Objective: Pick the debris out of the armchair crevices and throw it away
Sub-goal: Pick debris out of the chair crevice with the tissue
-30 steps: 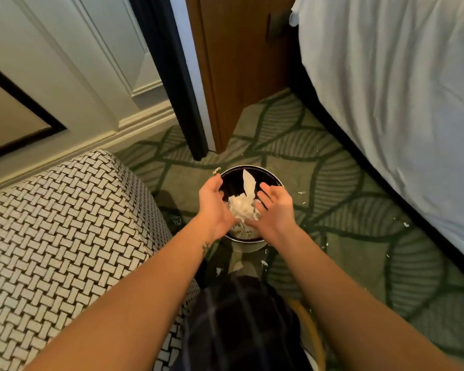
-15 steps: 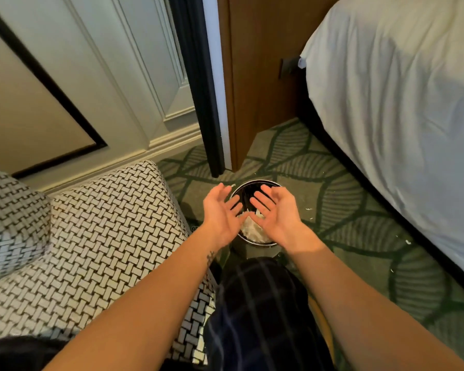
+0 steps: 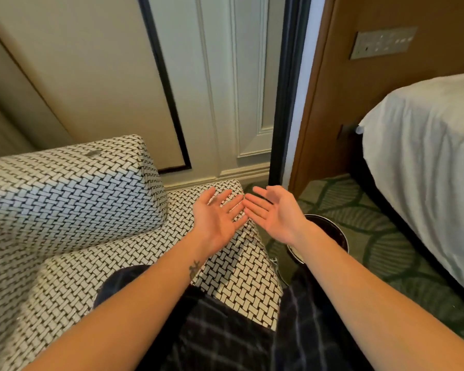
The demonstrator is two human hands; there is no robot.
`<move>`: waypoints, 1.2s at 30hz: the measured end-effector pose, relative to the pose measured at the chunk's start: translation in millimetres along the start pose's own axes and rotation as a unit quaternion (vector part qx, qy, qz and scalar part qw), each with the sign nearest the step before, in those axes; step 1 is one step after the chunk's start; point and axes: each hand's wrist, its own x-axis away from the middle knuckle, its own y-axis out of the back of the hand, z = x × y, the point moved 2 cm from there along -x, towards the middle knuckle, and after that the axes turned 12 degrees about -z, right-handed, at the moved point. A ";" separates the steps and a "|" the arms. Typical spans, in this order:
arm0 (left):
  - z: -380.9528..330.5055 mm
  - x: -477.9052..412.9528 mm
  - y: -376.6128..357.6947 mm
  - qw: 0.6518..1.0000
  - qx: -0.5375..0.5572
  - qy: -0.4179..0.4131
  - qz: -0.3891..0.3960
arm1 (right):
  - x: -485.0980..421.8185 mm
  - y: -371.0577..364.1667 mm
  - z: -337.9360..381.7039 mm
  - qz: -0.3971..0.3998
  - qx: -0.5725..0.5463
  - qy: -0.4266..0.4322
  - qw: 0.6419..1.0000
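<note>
Now both hands are spread palm up, holding nothing. The left hand (image 3: 220, 220) hovers over the black-and-white woven fabric armchair (image 3: 78, 210); the right hand (image 3: 276, 215) is just beside it, fingertips nearly meeting. Under the right wrist, the round dark metal-rimmed waste bin (image 3: 332, 231) stands on the green leaf-patterned carpet (image 3: 364, 207) beside the armchair, its contents hidden.

Woven cloth armchair (image 3: 73, 210); glossy dark bin (image 3: 330, 231); wooden panel (image 3: 359, 108).

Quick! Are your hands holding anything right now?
Left hand: open, palm up, holding nothing.
Right hand: open, palm up, holding nothing.
</note>
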 end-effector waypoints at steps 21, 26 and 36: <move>-127.6 118.4 329.1 0.965 0.193 -0.074 -0.163 | 70.8 -270.8 -211.6 0.246 0.306 -0.059 0.918; -114.2 101.9 372.9 0.949 0.269 -0.053 -0.154 | 52.5 -295.5 -252.9 0.282 0.410 -0.015 0.867; -94.1 60.2 392.7 0.932 0.359 0.007 -0.054 | -0.8 -340.9 -322.3 0.311 0.627 0.135 0.702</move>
